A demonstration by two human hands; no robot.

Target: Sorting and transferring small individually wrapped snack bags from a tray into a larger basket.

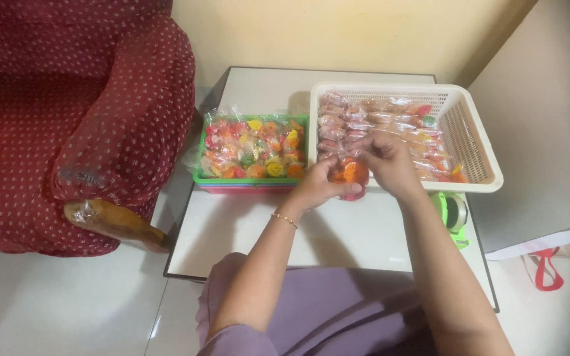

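Both hands meet over the desk (338, 231): the left hand (321, 181) cups an orange sweet packet (351, 174), fingers curled, while the right hand (390, 165) pinches its top beside the white basket (479, 142).

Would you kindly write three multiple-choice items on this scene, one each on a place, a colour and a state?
1. Where is the cream basket relative to the green tray?
A. To its right
B. To its left
C. Stacked under it

2. What colour is the sweet held between the hands?
A. Blue
B. Orange
C. White

3. What are the left hand and right hand doing?
A. Resting flat on the table
B. Both gripping the sweet
C. Hanging out of view

Answers:
1 A, the basket sits right of the tray.
2 B, the wrapped piece shows orange.
3 B, both sets of fingers close around it.
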